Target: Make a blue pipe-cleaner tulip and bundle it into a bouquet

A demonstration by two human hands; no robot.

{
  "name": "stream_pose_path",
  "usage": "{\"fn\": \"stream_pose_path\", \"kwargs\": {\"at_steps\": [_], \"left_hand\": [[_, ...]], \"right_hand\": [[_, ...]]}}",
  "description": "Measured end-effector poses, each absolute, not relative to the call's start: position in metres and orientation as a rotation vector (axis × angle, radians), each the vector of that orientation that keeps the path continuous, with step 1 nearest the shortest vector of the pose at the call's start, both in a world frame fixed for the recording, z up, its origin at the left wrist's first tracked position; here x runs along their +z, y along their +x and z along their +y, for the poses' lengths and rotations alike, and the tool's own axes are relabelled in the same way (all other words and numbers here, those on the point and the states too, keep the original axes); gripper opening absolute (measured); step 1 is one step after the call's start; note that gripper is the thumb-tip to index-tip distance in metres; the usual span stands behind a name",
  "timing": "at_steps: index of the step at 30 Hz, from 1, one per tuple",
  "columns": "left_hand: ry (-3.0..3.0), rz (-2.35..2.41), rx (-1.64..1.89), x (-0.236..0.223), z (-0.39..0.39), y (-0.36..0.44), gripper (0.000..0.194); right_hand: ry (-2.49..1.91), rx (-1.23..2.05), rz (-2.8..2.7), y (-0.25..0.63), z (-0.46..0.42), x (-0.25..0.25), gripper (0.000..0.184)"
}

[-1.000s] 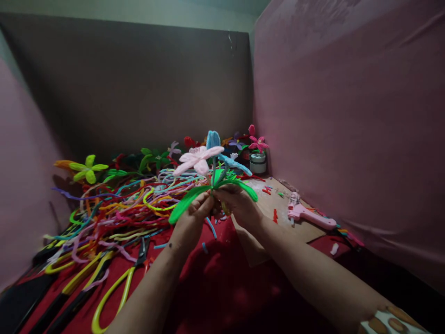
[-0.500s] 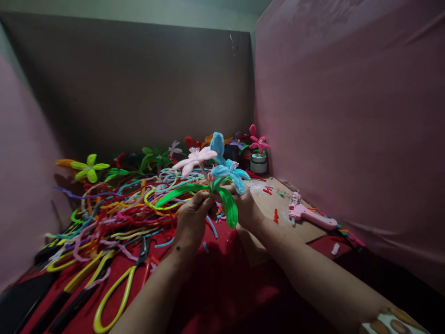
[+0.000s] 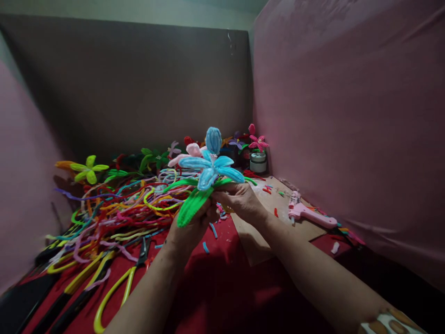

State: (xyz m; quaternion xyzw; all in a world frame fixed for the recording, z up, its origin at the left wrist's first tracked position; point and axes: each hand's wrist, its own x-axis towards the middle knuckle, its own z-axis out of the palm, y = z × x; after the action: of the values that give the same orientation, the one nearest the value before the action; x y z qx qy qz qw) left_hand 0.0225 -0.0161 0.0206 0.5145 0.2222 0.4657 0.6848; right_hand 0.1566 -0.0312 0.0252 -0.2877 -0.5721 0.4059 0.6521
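Both hands hold a pipe-cleaner flower bunch above the red cloth. Its blue flower [image 3: 210, 166] faces me, with a pale pink flower [image 3: 189, 151] behind it and green leaves [image 3: 190, 206] drooping to the lower left. My left hand [image 3: 192, 224] is closed round the stems just under the leaves. My right hand [image 3: 239, 198] pinches the same stems from the right. The stems themselves are hidden inside the fingers.
A tangled heap of coloured pipe cleaners [image 3: 118, 204] fills the left of the table. Yellow-handled scissors [image 3: 114, 287] lie at the front left. A pink glue gun [image 3: 308, 213] rests on a brown board [image 3: 264, 218]. Finished flowers and a small white pot [image 3: 257, 162] stand at the back.
The bunch has turned in my hands: the blue flower has come round to the front and the pink one has gone behind it. The green leaves have swung to the lower left.
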Motion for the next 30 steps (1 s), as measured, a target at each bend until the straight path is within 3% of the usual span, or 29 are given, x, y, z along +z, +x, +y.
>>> {"fn": "stream_pose_path", "kwargs": {"at_steps": [4,8,15,21,26,30], "left_hand": [[1.183,0.341,1.007,0.020,-0.015,0.021,0.024],[1.177,0.289,0.941,0.018,-0.014,0.018,0.019],[1.207,0.244,0.759,0.014,-0.012,0.014,0.031],[1.477,0.448,0.895,0.025,-0.014,0.012,0.029],[1.702,0.727,1.071,0.030,-0.021,0.020,0.011],[1.764,0.802,1.212,0.023,-0.022,0.025,0.026]], "right_hand": [[-0.695,0.877,-1.292,0.156,-0.031,0.026,0.011],[-0.724,1.050,-1.312,0.159,-0.028,0.022,0.017],[-0.560,1.226,-1.257,0.157,-0.033,0.025,0.024],[-0.514,1.208,-1.188,0.153,-0.033,0.027,0.023],[-0.549,1.210,-1.004,0.151,-0.028,0.021,0.026],[-0.598,1.106,-1.047,0.149,-0.031,0.020,0.025]]}}
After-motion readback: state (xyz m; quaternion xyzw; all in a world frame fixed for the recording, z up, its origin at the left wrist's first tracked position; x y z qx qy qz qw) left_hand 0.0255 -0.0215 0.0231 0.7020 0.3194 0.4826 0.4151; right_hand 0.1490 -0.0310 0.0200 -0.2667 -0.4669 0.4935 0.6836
